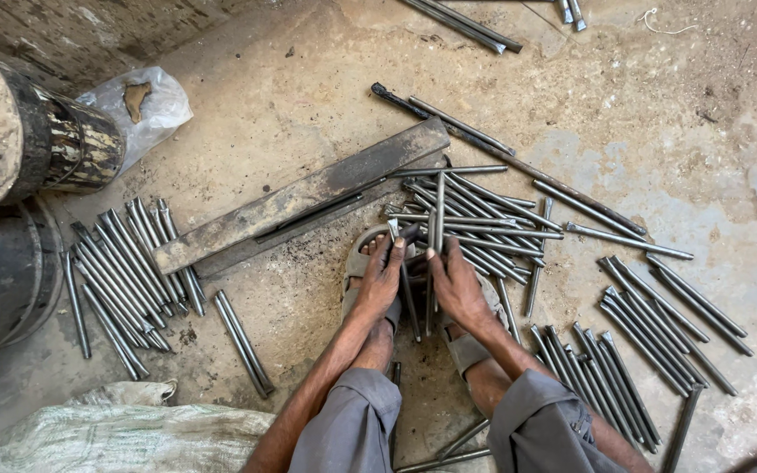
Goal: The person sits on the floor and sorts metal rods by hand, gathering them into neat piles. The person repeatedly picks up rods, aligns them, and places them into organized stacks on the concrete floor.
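Observation:
I sit on a concrete floor with my sandalled feet among short steel rods. My left hand rests over my left foot, its fingers closed on a rod at the edge of the loose rod pile. My right hand grips one or two rods that stand nearly upright between my feet. Both hands are close together, a few centimetres apart. Which rods touch the floor under the hands is hidden.
A long flat steel bar lies diagonally ahead. Sorted rod groups lie at the left and right. Dark drums stand at the left, a plastic bag behind them, a woven sack at bottom left.

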`<state>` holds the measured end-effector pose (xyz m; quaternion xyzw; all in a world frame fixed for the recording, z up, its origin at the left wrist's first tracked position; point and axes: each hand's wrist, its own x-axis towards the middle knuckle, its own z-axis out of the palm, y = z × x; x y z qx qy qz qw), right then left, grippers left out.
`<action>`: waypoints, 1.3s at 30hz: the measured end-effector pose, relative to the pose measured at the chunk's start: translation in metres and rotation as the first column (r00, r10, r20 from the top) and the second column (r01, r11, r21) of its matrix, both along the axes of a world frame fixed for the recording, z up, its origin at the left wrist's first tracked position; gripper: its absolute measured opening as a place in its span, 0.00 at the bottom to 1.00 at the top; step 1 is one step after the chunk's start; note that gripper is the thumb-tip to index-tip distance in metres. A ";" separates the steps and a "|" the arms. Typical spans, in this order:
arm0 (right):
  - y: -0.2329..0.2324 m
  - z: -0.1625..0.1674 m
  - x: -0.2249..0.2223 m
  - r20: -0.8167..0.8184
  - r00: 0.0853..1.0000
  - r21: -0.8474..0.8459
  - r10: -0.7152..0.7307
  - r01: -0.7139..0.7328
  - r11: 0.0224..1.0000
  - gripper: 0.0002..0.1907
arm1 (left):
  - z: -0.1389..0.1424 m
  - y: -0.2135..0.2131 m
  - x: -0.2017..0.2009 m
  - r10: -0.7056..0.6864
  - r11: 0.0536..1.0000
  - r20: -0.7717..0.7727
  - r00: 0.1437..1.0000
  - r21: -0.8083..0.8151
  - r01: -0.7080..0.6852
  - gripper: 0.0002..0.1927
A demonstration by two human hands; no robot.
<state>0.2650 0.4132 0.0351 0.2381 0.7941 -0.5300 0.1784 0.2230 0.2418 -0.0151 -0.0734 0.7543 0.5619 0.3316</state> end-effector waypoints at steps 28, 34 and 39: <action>0.066 0.045 -0.004 -0.307 0.805 0.820 0.507 -0.047 0.571 0.24 | 0.033 0.015 -0.002 0.137 0.863 0.219 0.966 0.453 -0.225 0.28; 0.082 0.036 0.065 -0.315 0.915 0.763 0.251 0.087 0.640 0.25 | 0.037 0.012 -0.005 0.127 0.855 0.227 0.965 0.469 -0.223 0.28; 0.142 0.007 0.155 -0.177 0.981 0.840 0.080 0.109 0.532 0.25 | 0.045 0.011 -0.004 0.102 0.853 0.208 0.973 0.485 -0.193 0.29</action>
